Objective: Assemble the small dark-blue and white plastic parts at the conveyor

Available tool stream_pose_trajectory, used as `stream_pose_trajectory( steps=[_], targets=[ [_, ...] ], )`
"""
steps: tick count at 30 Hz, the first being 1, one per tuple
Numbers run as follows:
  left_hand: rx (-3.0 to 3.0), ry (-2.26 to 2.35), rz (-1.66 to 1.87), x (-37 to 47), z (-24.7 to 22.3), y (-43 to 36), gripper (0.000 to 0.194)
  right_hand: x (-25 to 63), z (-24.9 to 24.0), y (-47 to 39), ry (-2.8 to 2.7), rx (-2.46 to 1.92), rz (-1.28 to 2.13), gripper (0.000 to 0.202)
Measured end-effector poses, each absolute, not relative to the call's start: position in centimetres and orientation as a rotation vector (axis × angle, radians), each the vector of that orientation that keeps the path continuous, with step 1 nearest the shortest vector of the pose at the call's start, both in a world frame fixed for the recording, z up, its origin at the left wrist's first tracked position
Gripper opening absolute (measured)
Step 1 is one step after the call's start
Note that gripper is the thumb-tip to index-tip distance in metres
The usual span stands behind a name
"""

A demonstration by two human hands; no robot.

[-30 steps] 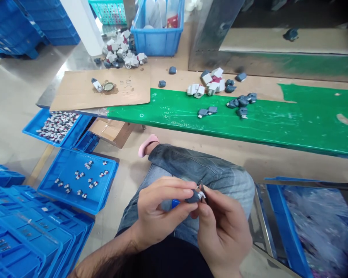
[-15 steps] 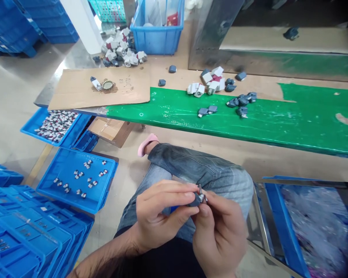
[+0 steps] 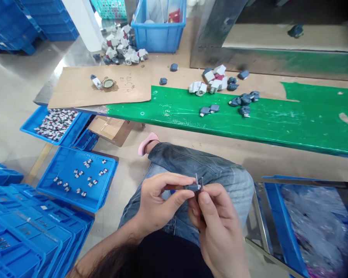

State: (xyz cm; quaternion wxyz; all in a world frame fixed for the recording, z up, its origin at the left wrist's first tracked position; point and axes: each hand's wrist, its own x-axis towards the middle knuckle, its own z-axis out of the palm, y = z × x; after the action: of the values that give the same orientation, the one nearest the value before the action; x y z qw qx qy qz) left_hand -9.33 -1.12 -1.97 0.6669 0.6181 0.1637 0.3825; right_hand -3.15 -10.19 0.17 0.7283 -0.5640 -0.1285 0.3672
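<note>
Between the thumb and fingers of my left hand is a small dark grey plastic part with a pale tip pointing right. My right hand closes on a thin dark two-pronged piece, whose exact kind is not clear. The prongs stand up beside the grey part's pale tip. Both hands meet above my lap, close together, and the fingers cover much of what they hold.
Along the green-covered bench lie several dark grey parts and white ones. Cardboard carries a bottle cap. Blue trays with small parts sit at left; a bin of plastic bags stands at right.
Both hands have risen slightly and turned. The prongs now show more plainly, upright and apart, beside the grey part, which remains in my left fingers.
</note>
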Motion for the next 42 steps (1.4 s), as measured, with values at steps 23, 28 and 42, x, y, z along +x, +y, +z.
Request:
stream_pose_trajectory(
  steps=[23, 28, 42],
  targets=[
    [2.222, 0.107, 1.009, -8.5, -3.3, 0.3, 0.045, -2.0, -0.8, -10.4, -0.989, -1.793, 0.194, 0.021],
    [2.068, 0.069, 0.911, -8.7, -3.2, 0.3, 0.042, -1.5, -0.5, -10.3, -1.096, -1.81, 0.085, 0.015],
    [1.047, 0.271, 0.148, -9.7, -1.9, -1.1, 0.055, 0.4, 0.4, -10.3, -1.288, -1.671, 0.237, 0.027]
  ],
)
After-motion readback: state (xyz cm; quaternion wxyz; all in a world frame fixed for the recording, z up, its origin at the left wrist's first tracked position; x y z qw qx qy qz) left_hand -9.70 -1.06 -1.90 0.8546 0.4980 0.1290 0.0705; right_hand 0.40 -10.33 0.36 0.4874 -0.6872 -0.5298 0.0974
